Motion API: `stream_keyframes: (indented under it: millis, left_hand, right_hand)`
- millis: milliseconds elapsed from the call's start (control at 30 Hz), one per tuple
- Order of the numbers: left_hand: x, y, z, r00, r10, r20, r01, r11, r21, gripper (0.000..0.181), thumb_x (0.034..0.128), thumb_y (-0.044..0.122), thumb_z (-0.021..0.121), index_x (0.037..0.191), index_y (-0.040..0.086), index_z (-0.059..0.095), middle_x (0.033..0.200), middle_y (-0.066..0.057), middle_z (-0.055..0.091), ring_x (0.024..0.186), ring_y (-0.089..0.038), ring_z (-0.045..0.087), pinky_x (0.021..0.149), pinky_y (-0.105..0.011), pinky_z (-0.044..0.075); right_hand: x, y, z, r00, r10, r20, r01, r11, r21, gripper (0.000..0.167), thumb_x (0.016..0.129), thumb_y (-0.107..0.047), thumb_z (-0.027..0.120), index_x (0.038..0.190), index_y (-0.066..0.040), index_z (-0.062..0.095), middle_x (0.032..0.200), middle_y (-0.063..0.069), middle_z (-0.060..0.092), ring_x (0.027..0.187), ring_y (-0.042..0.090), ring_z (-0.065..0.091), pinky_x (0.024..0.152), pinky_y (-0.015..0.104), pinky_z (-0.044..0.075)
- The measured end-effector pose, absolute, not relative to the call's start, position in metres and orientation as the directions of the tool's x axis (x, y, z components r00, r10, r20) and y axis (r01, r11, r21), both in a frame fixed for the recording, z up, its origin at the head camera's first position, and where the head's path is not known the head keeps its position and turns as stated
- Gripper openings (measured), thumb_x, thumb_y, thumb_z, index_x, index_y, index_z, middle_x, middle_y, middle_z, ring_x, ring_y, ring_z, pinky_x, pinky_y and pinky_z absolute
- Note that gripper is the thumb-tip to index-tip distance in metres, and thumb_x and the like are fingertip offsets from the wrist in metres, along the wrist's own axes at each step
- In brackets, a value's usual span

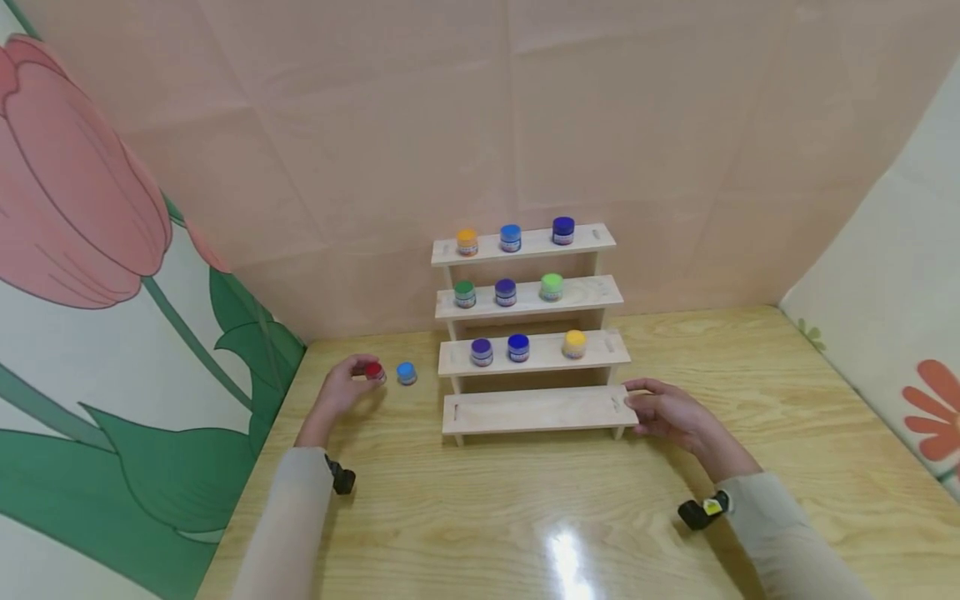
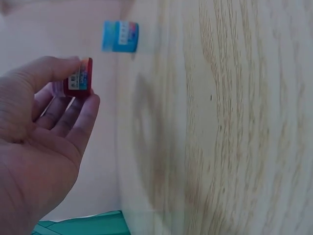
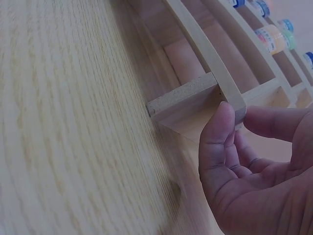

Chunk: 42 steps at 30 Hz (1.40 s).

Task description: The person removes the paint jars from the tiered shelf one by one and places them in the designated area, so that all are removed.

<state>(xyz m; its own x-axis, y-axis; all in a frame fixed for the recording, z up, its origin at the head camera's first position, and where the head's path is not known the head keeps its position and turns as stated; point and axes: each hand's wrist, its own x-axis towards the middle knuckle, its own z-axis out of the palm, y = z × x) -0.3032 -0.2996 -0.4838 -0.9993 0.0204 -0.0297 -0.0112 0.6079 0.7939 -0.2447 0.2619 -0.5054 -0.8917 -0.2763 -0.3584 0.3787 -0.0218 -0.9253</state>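
Observation:
The left hand pinches a small red jar at the table's left; in the left wrist view the red jar sits between thumb and fingers. Just right of it a light blue jar stands on the table. A four-step wooden rack stands in the middle, its lowest step bare. The right hand grips the right end of that lowest step, thumb and fingertips on the board's end in the right wrist view.
Three jars stand on each of the upper three steps, among them an orange jar, a light green jar and a yellow jar. Behind the wooden table hangs a pink backdrop.

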Motion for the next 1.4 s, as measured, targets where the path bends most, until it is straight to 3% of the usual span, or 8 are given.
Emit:
stream_keyframes:
  millis: [400, 800, 1133, 1400]
  left_hand:
    - [-0.324, -0.297, -0.507, -0.999, 0.008, -0.052, -0.036, 0.615, 0.788, 0.044, 0.0934, 0.01, 0.073, 0.133, 0.0, 0.058, 0.126, -0.023, 0.064, 0.119, -0.038, 0.059, 0.104, -0.049, 0.047]
    - [-0.329, -0.295, -0.512, -0.997, -0.039, -0.062, -0.072, 0.618, 0.783, 0.043, 0.0931, 0.009, 0.073, 0.132, -0.001, 0.058, 0.127, -0.024, 0.062, 0.12, -0.039, 0.058, 0.106, -0.05, 0.047]
    - [-0.328, -0.295, -0.516, -0.996, -0.056, -0.072, -0.092, 0.614, 0.784, 0.049, 0.0946, 0.012, 0.072, 0.139, 0.0, 0.054, 0.134, -0.024, 0.059, 0.124, -0.039, 0.055, 0.108, -0.051, 0.045]
    - [-0.324, -0.291, -0.5, -0.998, -0.053, -0.043, -0.064, 0.531, 0.845, 0.055, 0.0953, 0.011, 0.069, 0.146, 0.001, 0.049, 0.147, -0.025, 0.048, 0.138, -0.04, 0.044, 0.115, -0.052, 0.039]
  right_hand:
    - [-0.244, 0.262, -0.506, -0.894, -0.285, -0.345, 0.365, -0.019, -0.931, 0.031, 0.102, -0.01, 0.058, 0.131, -0.008, 0.048, 0.092, -0.001, 0.072, 0.079, 0.01, 0.068, 0.066, 0.025, 0.058]
    - [-0.245, 0.261, -0.508, -0.892, -0.274, -0.361, 0.383, -0.03, -0.923, 0.034, 0.101, -0.01, 0.06, 0.132, -0.008, 0.047, 0.092, -0.001, 0.073, 0.08, 0.01, 0.068, 0.066, 0.025, 0.058]
    - [-0.244, 0.262, -0.508, -0.889, -0.274, -0.366, 0.385, -0.017, -0.923, 0.039, 0.101, -0.011, 0.059, 0.137, -0.005, 0.044, 0.091, -0.001, 0.072, 0.079, 0.01, 0.067, 0.067, 0.025, 0.058]
    - [-0.244, 0.263, -0.507, -0.89, -0.269, -0.368, 0.387, -0.021, -0.922, 0.037, 0.101, -0.009, 0.059, 0.135, -0.006, 0.044, 0.09, -0.001, 0.071, 0.078, 0.01, 0.066, 0.066, 0.025, 0.058]
